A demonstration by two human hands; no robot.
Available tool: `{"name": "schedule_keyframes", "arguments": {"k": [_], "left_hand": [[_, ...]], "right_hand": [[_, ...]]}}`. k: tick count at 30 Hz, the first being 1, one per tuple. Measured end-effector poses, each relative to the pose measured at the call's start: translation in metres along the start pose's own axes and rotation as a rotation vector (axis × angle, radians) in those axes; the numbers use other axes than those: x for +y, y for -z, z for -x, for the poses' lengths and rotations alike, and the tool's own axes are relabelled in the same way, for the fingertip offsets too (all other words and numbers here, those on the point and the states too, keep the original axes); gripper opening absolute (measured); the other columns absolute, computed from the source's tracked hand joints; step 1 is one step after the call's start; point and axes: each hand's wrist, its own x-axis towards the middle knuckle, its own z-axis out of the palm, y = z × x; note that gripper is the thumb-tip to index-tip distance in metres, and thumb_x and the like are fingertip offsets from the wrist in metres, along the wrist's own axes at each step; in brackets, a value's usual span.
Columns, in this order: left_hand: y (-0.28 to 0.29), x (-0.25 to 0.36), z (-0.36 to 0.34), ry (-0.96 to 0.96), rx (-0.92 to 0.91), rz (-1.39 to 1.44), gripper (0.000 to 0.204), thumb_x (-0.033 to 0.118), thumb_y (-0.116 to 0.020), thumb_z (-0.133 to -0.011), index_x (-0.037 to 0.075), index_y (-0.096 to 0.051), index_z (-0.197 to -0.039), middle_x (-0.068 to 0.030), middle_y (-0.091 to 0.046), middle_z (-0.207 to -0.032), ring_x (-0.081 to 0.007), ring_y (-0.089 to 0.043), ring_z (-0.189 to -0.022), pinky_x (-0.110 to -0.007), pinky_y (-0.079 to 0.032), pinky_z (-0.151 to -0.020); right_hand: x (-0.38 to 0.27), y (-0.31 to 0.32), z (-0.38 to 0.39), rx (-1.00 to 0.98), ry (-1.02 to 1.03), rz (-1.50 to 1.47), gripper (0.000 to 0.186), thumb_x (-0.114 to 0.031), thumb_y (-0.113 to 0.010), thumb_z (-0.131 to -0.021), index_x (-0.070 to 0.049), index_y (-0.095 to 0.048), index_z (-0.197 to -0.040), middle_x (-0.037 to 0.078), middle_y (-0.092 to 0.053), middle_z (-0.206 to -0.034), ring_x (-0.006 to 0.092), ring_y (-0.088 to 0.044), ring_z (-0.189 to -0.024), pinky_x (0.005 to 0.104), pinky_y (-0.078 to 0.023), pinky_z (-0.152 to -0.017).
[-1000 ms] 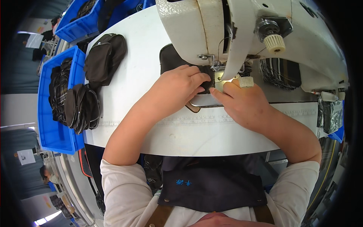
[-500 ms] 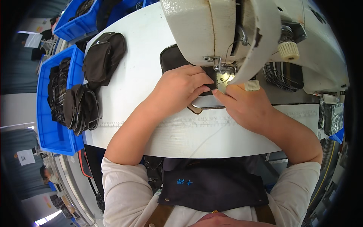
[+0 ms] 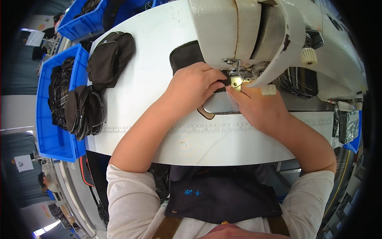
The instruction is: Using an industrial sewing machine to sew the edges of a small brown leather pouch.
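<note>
Left hand: your left hand (image 3: pixel 197 85) pinches the near edge of the dark fabric piece (image 3: pixel 187 55) between thumb and fingers.
Right hand: your right hand (image 3: pixel 260 102) has a fingertip at that edge; you can't tell its full grip, partly hidden behind the sewing machine (image 3: pixel 223 32).
Dark piece: under and beyond your left hand, its edge beside the needle plate (image 3: pixel 236 81).
Progress: this piece looks mid-work; its stitching is hidden.
Other pieces: pouches (image 3: pixel 110 59) lie left of your left hand; a checked stack (image 3: pixel 298 81) sits beyond your right, their stage unclear.
</note>
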Motion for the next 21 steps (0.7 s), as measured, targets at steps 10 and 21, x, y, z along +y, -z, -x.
{"name": "schedule_keyframes", "arguments": {"k": [10, 21], "left_hand": [[0.012, -0.006, -0.009, 0.316, -0.153, 0.391, 0.023, 0.021, -0.073, -0.098, 0.005, -0.077, -0.114, -0.0119, -0.075, -0.104, -0.0277, -0.072, -0.094, -0.036, -0.056, -0.084], [0.01, -0.007, -0.004, 0.349, -0.214, 0.605, 0.031, 0.022, -0.075, -0.096, 0.006, -0.073, -0.122, -0.0102, -0.072, -0.104, -0.0248, -0.07, -0.094, -0.035, -0.056, -0.082]], "right_hand": [[0.008, -0.012, -0.001, 0.172, -0.04, 0.022, 0.037, -0.008, -0.074, -0.082, -0.011, -0.069, -0.118, 0.003, -0.067, -0.086, 0.0254, -0.066, -0.07, 0.0381, -0.052, -0.061], [0.007, -0.02, -0.031, 0.174, 0.009, 0.245, 0.018, -0.012, -0.074, -0.087, -0.008, -0.065, -0.101, 0.006, -0.068, -0.082, 0.0273, -0.071, -0.071, 0.04, -0.056, -0.059]]}}
